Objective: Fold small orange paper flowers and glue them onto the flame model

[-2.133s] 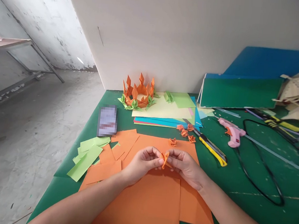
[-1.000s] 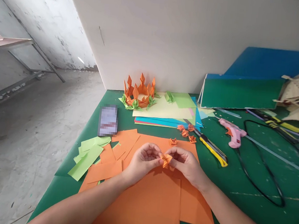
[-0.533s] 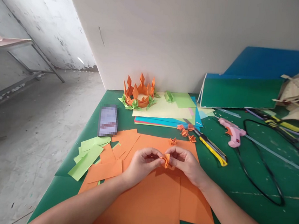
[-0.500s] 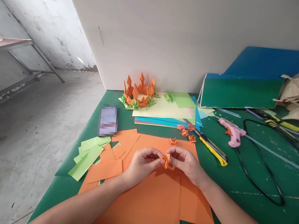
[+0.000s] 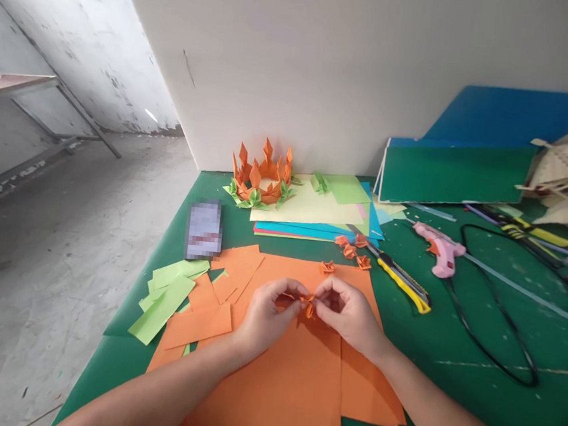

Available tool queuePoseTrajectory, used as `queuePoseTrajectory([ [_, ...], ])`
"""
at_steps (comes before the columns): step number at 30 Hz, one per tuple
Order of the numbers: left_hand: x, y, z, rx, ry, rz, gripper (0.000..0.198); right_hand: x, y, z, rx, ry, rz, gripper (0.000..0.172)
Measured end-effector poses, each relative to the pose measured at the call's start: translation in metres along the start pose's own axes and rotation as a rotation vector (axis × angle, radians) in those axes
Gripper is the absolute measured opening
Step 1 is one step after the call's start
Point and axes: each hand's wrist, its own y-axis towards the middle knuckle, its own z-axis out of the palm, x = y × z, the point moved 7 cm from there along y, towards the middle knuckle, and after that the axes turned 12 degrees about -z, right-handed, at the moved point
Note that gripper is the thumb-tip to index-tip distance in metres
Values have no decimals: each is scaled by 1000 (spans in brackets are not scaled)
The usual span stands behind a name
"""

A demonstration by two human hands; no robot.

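Between my fingertips is a small folded orange paper flower (image 5: 310, 307), held above large orange paper sheets (image 5: 278, 380). My left hand (image 5: 272, 312) pinches its left side with thumb and forefinger. From the right, my right hand (image 5: 349, 314) pinches the other side. The fingers hide part of the folds. Just beyond my hands lies a similar folded orange paper piece (image 5: 327, 267), with several more (image 5: 349, 251) near the tip of a yellow utility knife (image 5: 402, 281). An orange paper crown with green leaves (image 5: 262, 177) stands at the back.
Green paper strips (image 5: 164, 305) and a pixelated rectangular object (image 5: 205, 229) lie to the left. A stack of coloured paper (image 5: 309, 205) sits against the white wall. On the right are a pink glue gun (image 5: 441, 248) with a looping black cord (image 5: 504, 375) and a green board (image 5: 458, 173).
The folded paper flower has been turned between my fingers, so it shows narrower. My right hand has shifted slightly left, closer to my left hand.
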Motion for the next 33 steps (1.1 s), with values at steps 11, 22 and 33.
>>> queuePoseTrajectory([
  [11, 12, 3, 0, 19, -140, -116, 20, 6, -4, 1, -52, -49, -35, 15],
  [22, 13, 6, 6, 161, -399, -268, 26, 0, -2, 4, -57, 216, 48, 32],
  [33, 5, -1, -3, -22, -156, -51, 10, 15, -7, 2, -158, 37, -143, 22],
])
